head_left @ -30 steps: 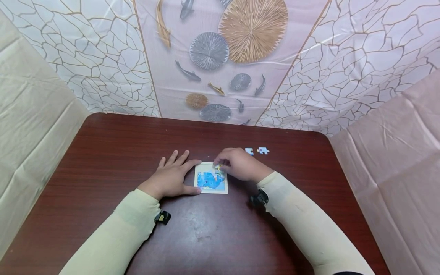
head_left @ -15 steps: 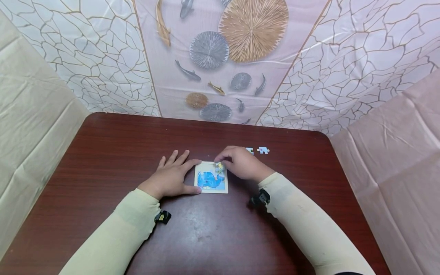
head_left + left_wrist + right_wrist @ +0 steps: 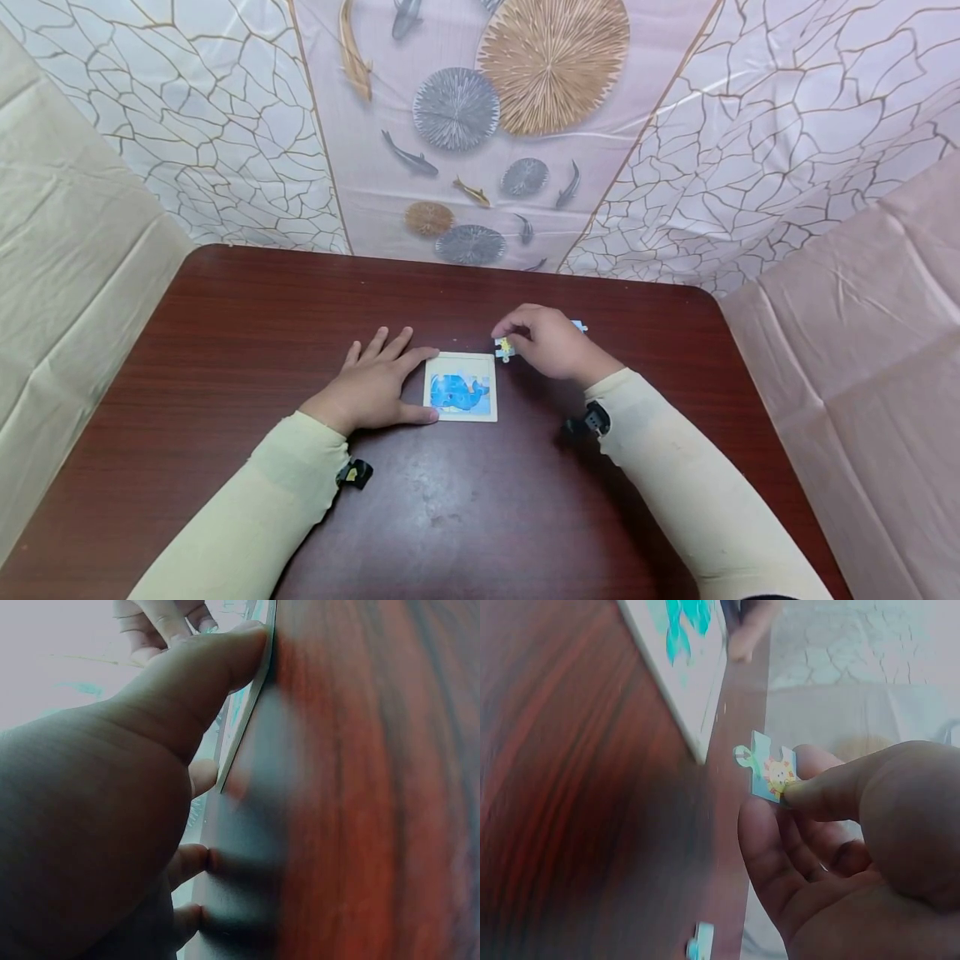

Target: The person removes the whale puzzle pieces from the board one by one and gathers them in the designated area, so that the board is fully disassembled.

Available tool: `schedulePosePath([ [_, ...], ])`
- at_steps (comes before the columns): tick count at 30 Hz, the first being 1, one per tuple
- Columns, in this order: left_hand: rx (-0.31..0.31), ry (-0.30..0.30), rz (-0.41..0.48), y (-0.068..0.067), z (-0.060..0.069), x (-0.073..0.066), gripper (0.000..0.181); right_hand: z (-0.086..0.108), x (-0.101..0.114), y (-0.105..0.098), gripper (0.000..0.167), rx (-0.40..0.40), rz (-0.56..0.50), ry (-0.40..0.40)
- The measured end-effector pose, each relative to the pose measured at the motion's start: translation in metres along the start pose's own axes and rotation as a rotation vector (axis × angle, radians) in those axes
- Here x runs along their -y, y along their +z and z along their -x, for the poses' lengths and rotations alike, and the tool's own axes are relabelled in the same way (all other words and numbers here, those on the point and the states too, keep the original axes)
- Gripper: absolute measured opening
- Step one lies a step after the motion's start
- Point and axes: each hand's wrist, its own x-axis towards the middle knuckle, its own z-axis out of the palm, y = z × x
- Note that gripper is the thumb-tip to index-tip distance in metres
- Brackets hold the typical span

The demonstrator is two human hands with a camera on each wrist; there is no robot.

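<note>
A small square puzzle board (image 3: 460, 357) with a pale rim lies flat on the table, a blue whale picture partly assembled inside it. My left hand (image 3: 367, 392) is spread beside it, thumb and index fingertip touching its left corners. Just off the board's upper right corner, my right hand (image 3: 547, 342) pinches a jigsaw piece (image 3: 503, 348) between thumb and fingers. In the right wrist view this jigsaw piece (image 3: 769, 774) shows a yellow sun and is held above the table. Another jigsaw piece (image 3: 579, 325) peeks out behind the right hand.
The dark red-brown wooden table (image 3: 435, 517) has rounded far corners. Patterned cloth (image 3: 457, 167) hangs behind it, with pale cloth walls at both sides. A loose piece (image 3: 701, 941) shows at the bottom of the right wrist view.
My right hand has lifted the sun piece off the board's upper right corner and moved it right and away from me. The left hand has stayed in place.
</note>
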Motion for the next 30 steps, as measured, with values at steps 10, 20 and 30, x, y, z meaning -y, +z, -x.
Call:
schedulePosePath([
  [10, 0.001, 0.003, 0.003, 0.000, 0.001, 0.000, 0.102, 0.009, -0.046, -0.028, 0.021, 0.006, 0.023, 0.112],
  [20, 0.001, 0.003, 0.003, 0.000, 0.001, 0.000, 0.102, 0.009, -0.084, -0.057, 0.025, 0.031, 0.040, 0.217],
  [30, 0.002, 0.004, 0.005, 0.001, 0.000, 0.001, 0.103, 0.007, -0.116, -0.073, 0.028, 0.085, 0.047, 0.323],
])
